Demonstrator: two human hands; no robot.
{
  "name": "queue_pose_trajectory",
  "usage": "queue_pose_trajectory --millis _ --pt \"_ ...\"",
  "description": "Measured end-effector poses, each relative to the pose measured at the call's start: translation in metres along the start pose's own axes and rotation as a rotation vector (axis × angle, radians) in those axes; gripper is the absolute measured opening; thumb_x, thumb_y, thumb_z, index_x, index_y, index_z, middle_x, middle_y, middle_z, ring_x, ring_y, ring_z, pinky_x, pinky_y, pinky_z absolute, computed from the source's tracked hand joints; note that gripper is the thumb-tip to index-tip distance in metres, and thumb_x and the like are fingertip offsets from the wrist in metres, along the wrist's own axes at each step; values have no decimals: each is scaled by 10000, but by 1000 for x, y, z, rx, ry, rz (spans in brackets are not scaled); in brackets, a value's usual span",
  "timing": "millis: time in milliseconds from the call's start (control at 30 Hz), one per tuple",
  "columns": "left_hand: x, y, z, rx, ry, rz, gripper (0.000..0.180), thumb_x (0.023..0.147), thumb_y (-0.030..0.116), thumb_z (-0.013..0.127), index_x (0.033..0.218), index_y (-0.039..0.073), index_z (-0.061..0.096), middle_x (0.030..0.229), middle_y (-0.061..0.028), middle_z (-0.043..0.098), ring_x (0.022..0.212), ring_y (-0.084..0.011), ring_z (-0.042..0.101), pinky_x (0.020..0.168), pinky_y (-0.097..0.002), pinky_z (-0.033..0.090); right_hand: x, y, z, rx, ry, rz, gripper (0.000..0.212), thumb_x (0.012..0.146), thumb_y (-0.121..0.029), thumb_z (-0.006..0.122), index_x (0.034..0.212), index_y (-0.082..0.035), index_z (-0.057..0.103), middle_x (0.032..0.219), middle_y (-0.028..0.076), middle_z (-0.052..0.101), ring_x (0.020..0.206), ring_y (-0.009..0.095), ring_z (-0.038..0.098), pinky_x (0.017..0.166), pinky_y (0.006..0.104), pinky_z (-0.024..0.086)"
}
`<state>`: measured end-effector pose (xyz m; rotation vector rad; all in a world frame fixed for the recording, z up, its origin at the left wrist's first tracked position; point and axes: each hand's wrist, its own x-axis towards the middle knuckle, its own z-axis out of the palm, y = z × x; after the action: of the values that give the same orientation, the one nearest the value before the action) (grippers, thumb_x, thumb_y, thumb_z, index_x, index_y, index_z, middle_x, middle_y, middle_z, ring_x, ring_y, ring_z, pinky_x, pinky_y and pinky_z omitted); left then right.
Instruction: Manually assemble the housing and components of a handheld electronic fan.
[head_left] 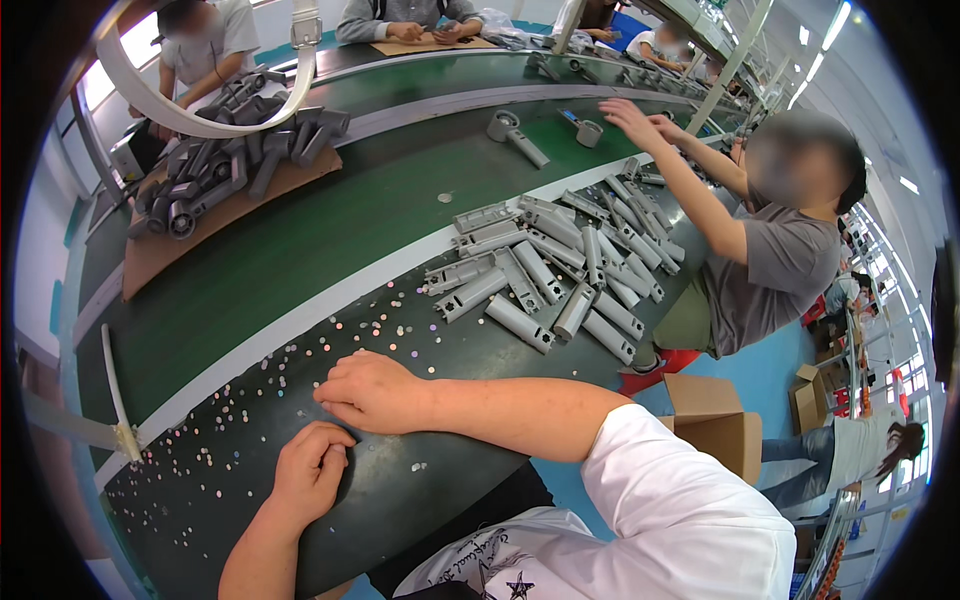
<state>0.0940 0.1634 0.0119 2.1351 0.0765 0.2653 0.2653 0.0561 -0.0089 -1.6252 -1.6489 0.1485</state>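
Observation:
My left hand (312,468) rests on the dark work table (430,500) with its fingers curled in and the thumb against them. Just beyond it, my right hand (372,392) lies across the table, fingers bent and closed, knuckles up. Whatever either hand may hold is hidden from sight. Small round discs (235,415), pale, pink and bluish, are scattered over the table to the left of and beyond my hands. Past my right forearm lies a pile of grey plastic tube-shaped housings (520,325), several of them split open lengthwise.
A green conveyor belt (330,240) runs beyond the table, carrying grey parts (525,145). Dark grey parts (225,170) are heaped on cardboard at the far left. A co-worker (770,230) reaches over the belt at the right. An open cardboard box (715,430) stands below them.

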Motion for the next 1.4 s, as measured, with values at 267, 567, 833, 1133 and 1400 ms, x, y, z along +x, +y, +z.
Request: queue_pose_trajectory --millis 267,567,833,1133,1400 --pt "2 3 -1 -30 -13 -6 161 843 -78 472 892 -17 612 859 -107 609 653 -157 600 610 -279 482 3 -8 -10 27 6 20 134 863 -150 613 949 -60 662 799 78 626 820 287 594 749 406 461" --pt "1 6 0 -95 27 -89 129 855 -69 515 899 -10 621 901 -131 632 648 -193 606 623 -284 490 36 96 -183 -51 698 351 209 884 -156 640 1039 -18 667 879 114 661 800 176 636 709 317 516" --pt "17 5 7 86 70 -6 126 789 -66 567 860 20 624 858 -133 656 702 -294 644 612 -325 507 -43 333 -378 -1094 817 1029 652 804 -387 691 1297 -66 409 1328 237 437 1141 428 522 884 531 480" --pt "15 7 5 160 39 -63 140 754 -37 600 842 67 635 851 -72 661 524 -189 580 493 -284 460 -55 424 -415 -855 529 1197 852 784 -527 675 1448 -92 365 1398 316 420 1212 455 508 996 487 446" --pt "11 4 6 67 87 -141 87 830 25 600 901 47 647 856 -101 666 627 -195 627 559 -302 495 -2 246 -336 91 600 632 604 804 -124 673 1348 -34 427 1224 178 544 970 247 635 828 387 540"
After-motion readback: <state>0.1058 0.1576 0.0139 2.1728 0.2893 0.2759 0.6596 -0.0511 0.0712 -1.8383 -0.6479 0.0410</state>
